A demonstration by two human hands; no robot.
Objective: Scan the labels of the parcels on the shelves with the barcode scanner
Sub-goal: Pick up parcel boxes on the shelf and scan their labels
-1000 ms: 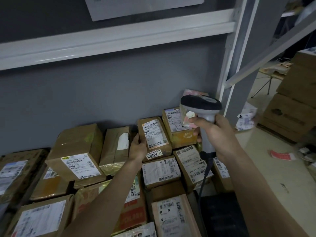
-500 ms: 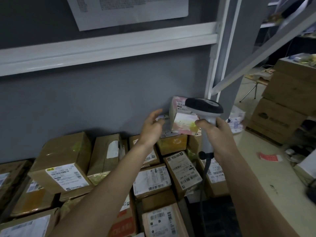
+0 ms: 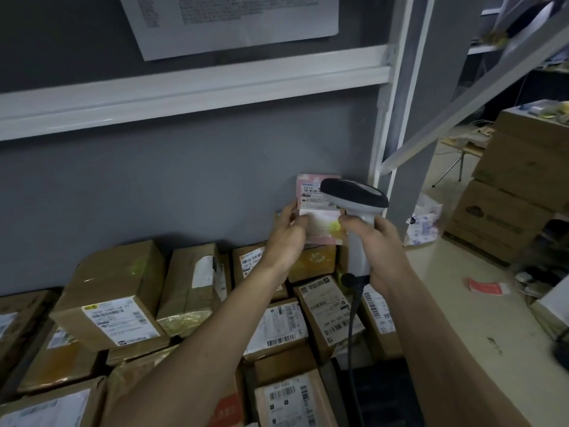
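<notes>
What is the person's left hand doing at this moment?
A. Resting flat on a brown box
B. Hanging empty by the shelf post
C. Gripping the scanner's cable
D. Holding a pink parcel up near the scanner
D: the left hand holds the pink parcel by its left edge, raised above the brown boxes, while the right hand grips the barcode scanner whose head sits right in front of the parcel's label.

The shelf (image 3: 374, 392) carries tightly packed brown labelled parcels (image 3: 110, 300) against a grey back wall (image 3: 184, 186).
</notes>
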